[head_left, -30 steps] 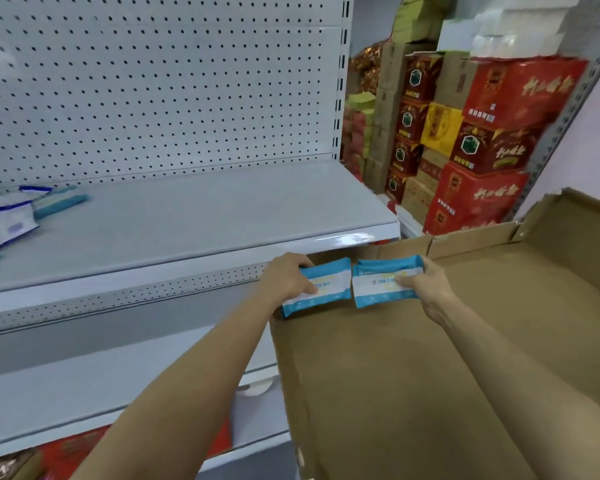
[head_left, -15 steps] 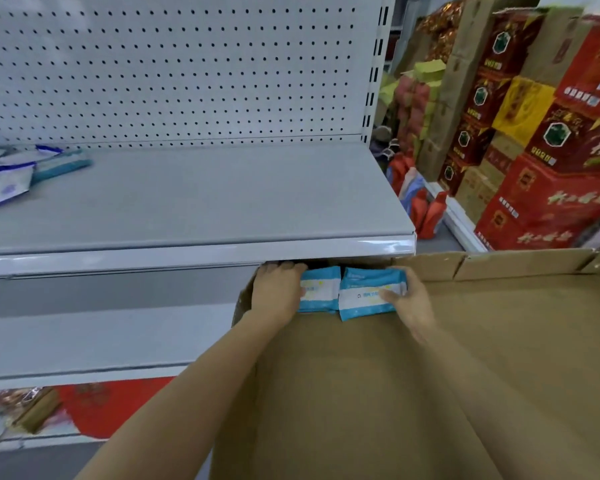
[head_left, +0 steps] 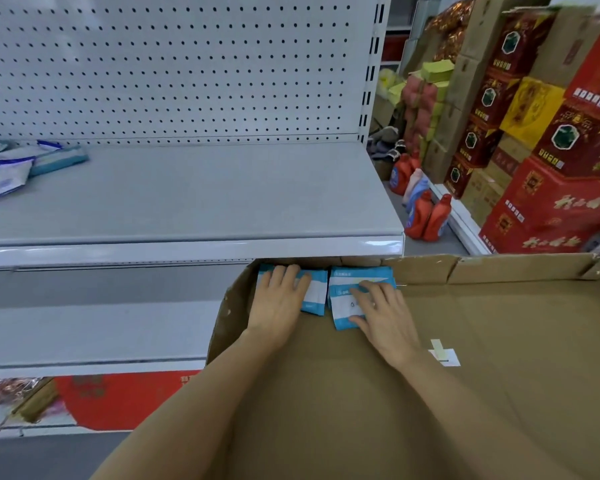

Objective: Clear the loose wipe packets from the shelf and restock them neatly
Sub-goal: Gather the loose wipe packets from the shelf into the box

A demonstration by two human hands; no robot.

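Observation:
Two blue-and-white wipe packets lie side by side in the far left corner of a large cardboard box point(head_left: 499, 341), just under the shelf lip. My left hand point(head_left: 278, 299) rests flat on the left wipe packet point(head_left: 315, 292). My right hand point(head_left: 381, 311) presses on the right wipe packet point(head_left: 347, 306), fingers spread over it. More loose wipe packets point(head_left: 18, 164) lie in a heap at the far left of the grey shelf point(head_left: 194, 195). Whether the hands grip or only press the packets is unclear.
A white pegboard back panel point(head_left: 174, 64) rises behind the shelf. A lower shelf point(head_left: 94, 330) runs below. Red gift cartons point(head_left: 551, 188) are stacked at the right, with orange detergent bottles point(head_left: 426, 216) on the floor beside them.
Both hands have carried the two packets down from the box's rim into its far left corner and laid them flat. My view has tilted downward and closer.

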